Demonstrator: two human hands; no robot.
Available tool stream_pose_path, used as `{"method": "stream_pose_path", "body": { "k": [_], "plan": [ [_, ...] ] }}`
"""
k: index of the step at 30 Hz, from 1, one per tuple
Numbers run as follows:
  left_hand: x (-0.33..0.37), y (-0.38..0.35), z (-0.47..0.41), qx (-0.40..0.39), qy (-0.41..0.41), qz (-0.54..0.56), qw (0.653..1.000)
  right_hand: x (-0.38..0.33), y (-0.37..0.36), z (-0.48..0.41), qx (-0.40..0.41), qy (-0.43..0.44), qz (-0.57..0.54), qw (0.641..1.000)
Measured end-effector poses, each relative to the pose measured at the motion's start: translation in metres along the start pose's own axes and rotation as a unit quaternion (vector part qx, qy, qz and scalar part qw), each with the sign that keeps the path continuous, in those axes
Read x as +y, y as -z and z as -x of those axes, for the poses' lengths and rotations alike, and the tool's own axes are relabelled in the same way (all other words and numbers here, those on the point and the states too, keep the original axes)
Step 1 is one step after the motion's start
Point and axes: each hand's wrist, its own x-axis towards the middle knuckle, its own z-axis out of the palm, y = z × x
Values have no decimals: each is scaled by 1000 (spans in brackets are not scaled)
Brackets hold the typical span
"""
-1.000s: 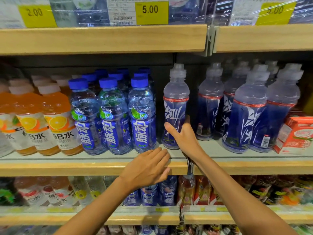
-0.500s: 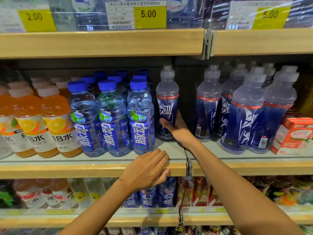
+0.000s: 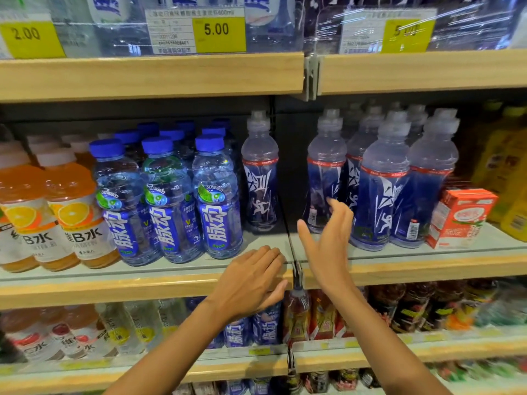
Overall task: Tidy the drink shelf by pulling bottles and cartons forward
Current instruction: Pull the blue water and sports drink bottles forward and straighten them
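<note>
3 blue-capped bottles are counted along the front edge of the middle shelf, with further caps behind. 1 sports-cap bottle is set alone just beside them. 1 red carton and 3 yellow price tags are seen.

**Open hands at the middle drink shelf**

The left hand lies palm down on the wooden front edge of the middle shelf, fingers loosely together. The right hand is raised edge-on beside it, its fingers straight and holding nothing, in front of the nearest bottle of a sport-cap bottle group; whether they touch it cannot be told. A lone sport-cap bottle stands upright just beside the blue-capped bottles, set back from the edge. Orange drink bottles fill the left end. A red-and-white carton stands right of the group. A yellow 5.00 price tag hangs above.
</note>
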Motion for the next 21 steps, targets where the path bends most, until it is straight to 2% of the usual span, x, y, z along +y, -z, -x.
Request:
{"method": "stream_pose_path", "body": {
  "k": [4,7,15,21],
  "plan": [
    [2,-3,-8,-25,-5,-4,1000,9,-5,-18,-50,-58,42,996],
    [1,-4,-8,-35,-7,-1,999,17,-15,-36,-50,-89,37,994],
    [2,-4,-6,-37,2,6,999,32,-38,-59,30,-117,-21,992],
    [3,3,-7,-66,27,32,997,30,-34,-60,50,-113,-44,991]
  ]
}}
